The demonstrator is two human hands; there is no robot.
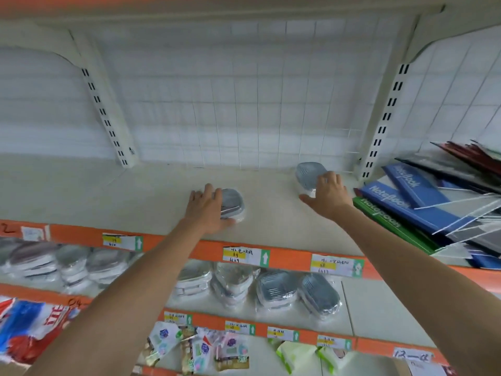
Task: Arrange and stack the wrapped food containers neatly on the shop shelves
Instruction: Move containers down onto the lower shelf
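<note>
Two plastic-wrapped grey food containers sit on the upper white shelf point(135, 196). My left hand point(207, 210) grips the nearer container point(233, 204) from its left side, thumb under its front edge. My right hand point(329, 195) holds the farther container point(307, 173) near the back grid, fingers over its top and thumb spread to the left. Both containers rest on the shelf surface, about two hand widths apart. More wrapped containers point(273, 290) stand in stacks on the shelf below, partly hidden by my left forearm.
A slumped pile of blue and green notebooks point(406, 202) fills the upper shelf's right end. White slotted uprights point(379, 126) frame the wire back grid. Orange shelf edges carry price labels point(245, 256). Snack packets point(200, 348) lie on the lowest shelf.
</note>
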